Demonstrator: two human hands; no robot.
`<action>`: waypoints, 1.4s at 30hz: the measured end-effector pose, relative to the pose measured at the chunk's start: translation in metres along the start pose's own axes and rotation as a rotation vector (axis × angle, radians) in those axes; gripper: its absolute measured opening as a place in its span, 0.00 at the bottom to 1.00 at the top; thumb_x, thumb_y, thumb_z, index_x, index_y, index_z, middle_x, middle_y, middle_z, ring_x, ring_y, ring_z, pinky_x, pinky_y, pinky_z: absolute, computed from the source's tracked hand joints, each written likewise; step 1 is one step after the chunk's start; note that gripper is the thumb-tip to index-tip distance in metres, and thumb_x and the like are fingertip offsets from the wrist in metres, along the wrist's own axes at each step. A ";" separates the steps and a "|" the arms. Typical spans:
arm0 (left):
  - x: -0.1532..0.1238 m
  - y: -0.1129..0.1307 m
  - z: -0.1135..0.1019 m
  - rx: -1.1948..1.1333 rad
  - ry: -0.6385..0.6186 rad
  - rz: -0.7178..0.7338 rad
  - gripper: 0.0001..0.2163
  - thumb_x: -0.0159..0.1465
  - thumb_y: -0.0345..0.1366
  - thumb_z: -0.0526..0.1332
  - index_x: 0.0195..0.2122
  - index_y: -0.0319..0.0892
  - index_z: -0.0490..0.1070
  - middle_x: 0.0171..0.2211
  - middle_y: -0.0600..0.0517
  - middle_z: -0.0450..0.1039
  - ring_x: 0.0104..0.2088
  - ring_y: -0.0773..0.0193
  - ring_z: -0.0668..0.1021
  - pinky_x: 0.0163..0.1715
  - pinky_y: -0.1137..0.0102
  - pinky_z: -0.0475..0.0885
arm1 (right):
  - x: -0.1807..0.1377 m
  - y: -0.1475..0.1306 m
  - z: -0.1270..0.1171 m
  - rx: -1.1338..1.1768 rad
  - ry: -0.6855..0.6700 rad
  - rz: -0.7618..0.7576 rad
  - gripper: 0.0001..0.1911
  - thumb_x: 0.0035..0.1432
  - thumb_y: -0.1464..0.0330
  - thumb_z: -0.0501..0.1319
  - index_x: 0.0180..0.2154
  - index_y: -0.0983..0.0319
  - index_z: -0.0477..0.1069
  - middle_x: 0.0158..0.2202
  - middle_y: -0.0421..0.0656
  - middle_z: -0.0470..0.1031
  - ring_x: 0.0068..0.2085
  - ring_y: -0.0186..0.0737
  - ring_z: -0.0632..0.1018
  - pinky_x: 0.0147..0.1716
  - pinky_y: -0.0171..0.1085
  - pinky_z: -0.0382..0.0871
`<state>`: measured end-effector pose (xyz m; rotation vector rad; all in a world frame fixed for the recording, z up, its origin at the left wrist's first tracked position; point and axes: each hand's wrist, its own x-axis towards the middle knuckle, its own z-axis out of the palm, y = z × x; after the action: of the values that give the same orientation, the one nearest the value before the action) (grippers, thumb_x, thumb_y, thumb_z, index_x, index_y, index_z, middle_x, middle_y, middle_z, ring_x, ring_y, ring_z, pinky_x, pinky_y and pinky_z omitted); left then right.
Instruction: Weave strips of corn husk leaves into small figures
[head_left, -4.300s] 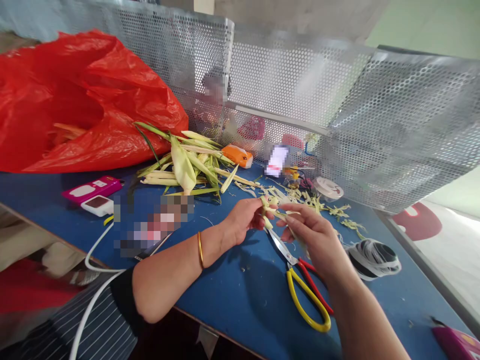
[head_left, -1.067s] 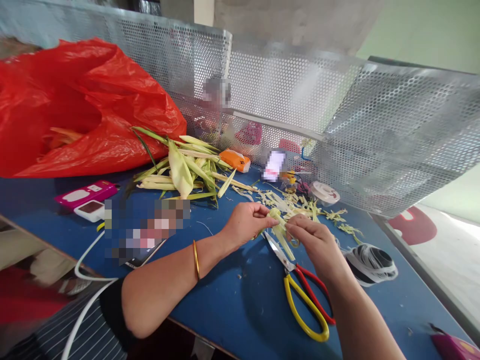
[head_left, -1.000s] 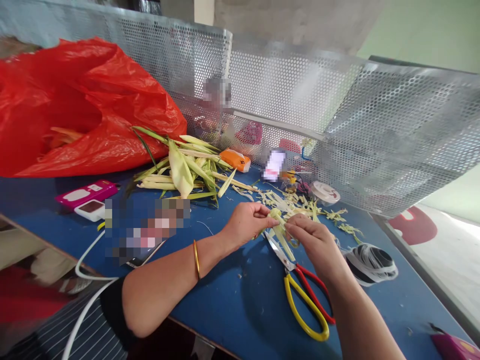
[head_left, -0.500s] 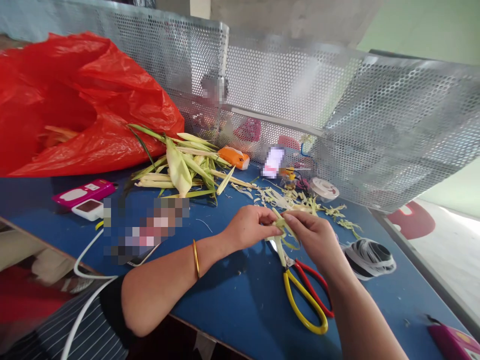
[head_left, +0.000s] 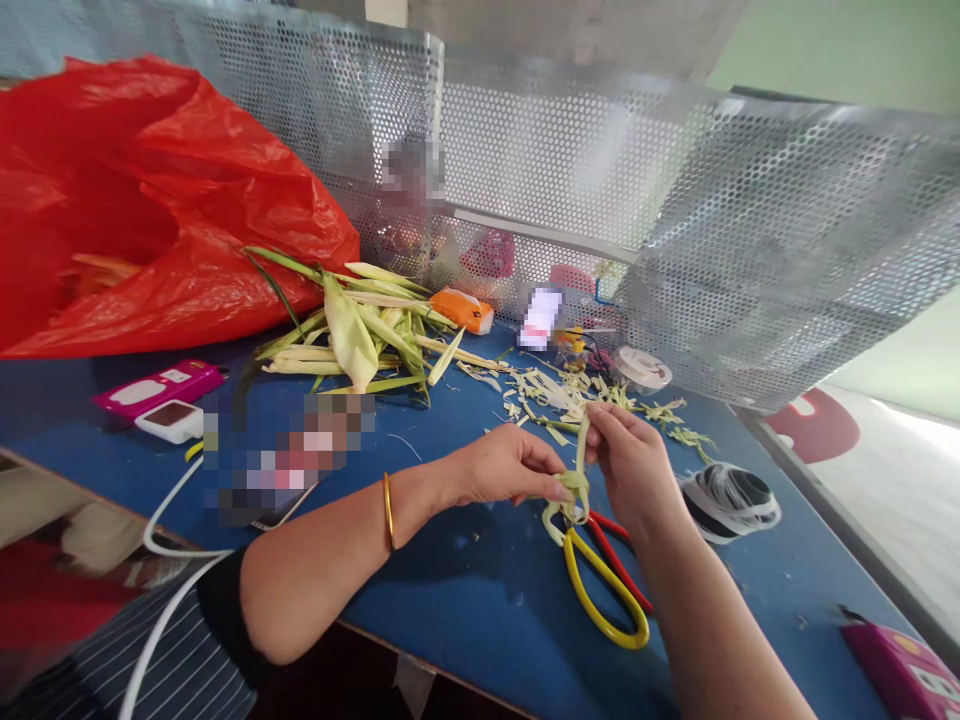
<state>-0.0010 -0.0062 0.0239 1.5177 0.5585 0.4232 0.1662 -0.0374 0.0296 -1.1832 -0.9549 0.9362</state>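
Between my hands is a pale green corn husk strip (head_left: 574,482), looped and folded over itself. My left hand (head_left: 517,465) pinches its folded part between thumb and fingers. My right hand (head_left: 626,455) grips an upper end of the strip and holds it raised. Just below lie scissors (head_left: 609,610) with one yellow and one red handle; their blades are mostly hidden by the husk and my hands. Beyond my hands is a scatter of cut husk shreds (head_left: 551,390). Further left rests a pile of corn husks (head_left: 352,340).
A large red plastic bag (head_left: 247,210) fills the back left. An orange packet (head_left: 463,310), a lit phone (head_left: 540,318) and a tape roll (head_left: 642,368) stand near the perforated metal screen (head_left: 547,150). A spool of thread (head_left: 731,502) sits right; a white cable (head_left: 169,510) runs left.
My right hand has drawn up and away from my left, pulling a strip end upward. My left hand has lowered slightly. The view has shifted a little.
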 end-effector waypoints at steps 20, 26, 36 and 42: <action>-0.003 0.003 -0.004 0.041 -0.059 -0.054 0.12 0.56 0.44 0.65 0.25 0.40 0.71 0.18 0.57 0.66 0.20 0.72 0.68 0.20 0.74 0.57 | -0.003 0.001 0.006 0.265 0.045 0.043 0.17 0.46 0.60 0.72 0.31 0.59 0.68 0.36 0.45 0.83 0.37 0.42 0.83 0.29 0.32 0.74; -0.001 0.005 -0.002 0.095 0.065 0.072 0.10 0.56 0.39 0.64 0.22 0.40 0.71 0.21 0.55 0.67 0.25 0.71 0.67 0.28 0.74 0.61 | -0.002 0.002 0.007 0.197 0.041 0.015 0.17 0.48 0.58 0.71 0.31 0.59 0.66 0.37 0.46 0.83 0.35 0.42 0.83 0.28 0.33 0.73; -0.005 0.001 -0.001 -0.252 -0.081 -0.191 0.11 0.56 0.43 0.67 0.31 0.39 0.79 0.18 0.57 0.64 0.17 0.73 0.66 0.20 0.74 0.65 | -0.002 0.005 0.005 0.190 0.015 -0.022 0.17 0.50 0.58 0.70 0.33 0.60 0.66 0.39 0.46 0.83 0.31 0.38 0.82 0.27 0.31 0.70; -0.003 -0.002 0.003 -0.394 -0.192 -0.247 0.13 0.54 0.43 0.70 0.34 0.37 0.78 0.19 0.58 0.63 0.16 0.75 0.65 0.18 0.74 0.65 | -0.005 0.009 0.013 0.182 -0.003 -0.040 0.17 0.50 0.58 0.70 0.32 0.60 0.66 0.38 0.45 0.83 0.35 0.39 0.83 0.31 0.32 0.72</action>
<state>-0.0020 -0.0100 0.0220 1.0811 0.4715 0.1789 0.1517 -0.0373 0.0213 -1.0058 -0.8727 0.9717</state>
